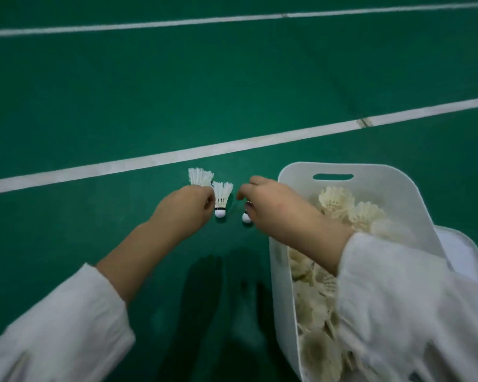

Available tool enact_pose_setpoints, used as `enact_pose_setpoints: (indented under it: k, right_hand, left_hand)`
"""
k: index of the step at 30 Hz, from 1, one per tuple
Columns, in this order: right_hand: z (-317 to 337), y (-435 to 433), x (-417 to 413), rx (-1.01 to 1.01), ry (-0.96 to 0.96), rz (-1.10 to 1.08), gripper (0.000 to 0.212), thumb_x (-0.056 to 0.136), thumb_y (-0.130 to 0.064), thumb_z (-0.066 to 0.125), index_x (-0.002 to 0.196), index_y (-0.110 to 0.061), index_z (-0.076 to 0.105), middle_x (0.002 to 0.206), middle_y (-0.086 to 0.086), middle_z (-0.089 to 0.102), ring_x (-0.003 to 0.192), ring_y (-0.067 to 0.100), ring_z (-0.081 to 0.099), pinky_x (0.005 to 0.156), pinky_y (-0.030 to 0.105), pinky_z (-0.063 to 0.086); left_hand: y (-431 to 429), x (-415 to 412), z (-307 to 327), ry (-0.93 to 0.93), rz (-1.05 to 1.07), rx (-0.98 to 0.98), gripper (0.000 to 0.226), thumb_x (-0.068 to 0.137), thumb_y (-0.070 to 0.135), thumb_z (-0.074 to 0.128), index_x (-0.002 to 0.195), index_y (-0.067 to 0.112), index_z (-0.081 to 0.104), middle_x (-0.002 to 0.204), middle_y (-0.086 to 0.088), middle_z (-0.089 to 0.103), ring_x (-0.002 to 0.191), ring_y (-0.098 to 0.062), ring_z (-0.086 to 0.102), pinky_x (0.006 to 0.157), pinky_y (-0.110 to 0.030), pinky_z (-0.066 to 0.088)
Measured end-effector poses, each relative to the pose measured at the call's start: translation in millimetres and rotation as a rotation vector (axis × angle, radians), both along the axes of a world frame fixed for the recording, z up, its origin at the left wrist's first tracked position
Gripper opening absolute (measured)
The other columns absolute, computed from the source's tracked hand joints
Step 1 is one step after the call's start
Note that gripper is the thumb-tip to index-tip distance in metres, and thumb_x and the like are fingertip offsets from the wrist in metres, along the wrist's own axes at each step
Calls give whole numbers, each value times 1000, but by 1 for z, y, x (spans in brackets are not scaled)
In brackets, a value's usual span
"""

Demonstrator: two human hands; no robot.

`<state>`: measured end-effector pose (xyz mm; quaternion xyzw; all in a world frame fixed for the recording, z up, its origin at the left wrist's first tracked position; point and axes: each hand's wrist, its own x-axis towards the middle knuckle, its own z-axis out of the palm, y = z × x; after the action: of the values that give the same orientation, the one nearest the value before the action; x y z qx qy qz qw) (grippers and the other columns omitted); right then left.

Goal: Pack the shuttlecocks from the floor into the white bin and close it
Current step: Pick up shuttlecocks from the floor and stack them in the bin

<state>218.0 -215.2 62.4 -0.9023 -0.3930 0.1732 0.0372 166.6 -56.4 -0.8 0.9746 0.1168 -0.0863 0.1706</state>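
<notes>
feathered, cork-tipped shuttlecocks [222, 198] were pinched: two in the left hand [186, 208], one in the right hand [262, 201], beside a plastic bin [283, 271].

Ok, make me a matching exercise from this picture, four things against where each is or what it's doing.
1 white bin
2 left hand
3 right hand
4 nearest white line

A crosses the green floor beyond both hands
B grips a shuttlecock, feathers poking out above
C its forearm crosses over the bin
D holds a heap of shuttlecocks

Pairs: 1-D, 2-B, 3-C, 4-A
</notes>
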Motion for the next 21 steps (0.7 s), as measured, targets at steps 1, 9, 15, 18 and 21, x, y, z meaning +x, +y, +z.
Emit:
enact_pose_setpoints:
  k: [1,9,15,18,21]
  right_hand:
    - [-12,17,6,-5,15,-82,34,90,-13,52,123,-6,50,121,13,46,108,34,52,88,39,44]
    - [-90,64,33,-299,111,-427,76,92,-15,47,139,18,-3,149,33,4,138,41,18,106,41,37]
    - [-101,69,35,-276,146,-508,52,92,-7,45,135,12,24,138,25,29,125,35,36,97,37,43]
    - [-89,66,36,-199,210,-499,41,83,-10,62,121,1,48,126,18,41,115,36,51,95,38,44]
    - [-80,66,36,-21,118,-472,17,84,-3,56,101,-3,56,112,14,47,98,37,57,82,37,45]
  left_hand:
    - [3,11,-8,-31,-2,-1,12,90,20,45,89,16,56,94,-7,62,81,-27,55,65,-34,44]
    - [19,68,-74,-105,12,-35,35,94,18,46,127,8,43,128,-7,45,119,-23,36,95,-36,38]
    - [19,66,-103,-39,-34,-91,32,86,22,59,113,8,49,116,-9,48,108,-25,41,85,-36,39]
    - [19,52,-98,-91,-4,-245,16,91,19,52,102,7,50,107,-9,49,93,-26,50,75,-33,38]
    - [32,40,-82,-164,6,-267,16,95,24,45,100,10,52,94,-4,51,84,-25,53,70,-33,40]
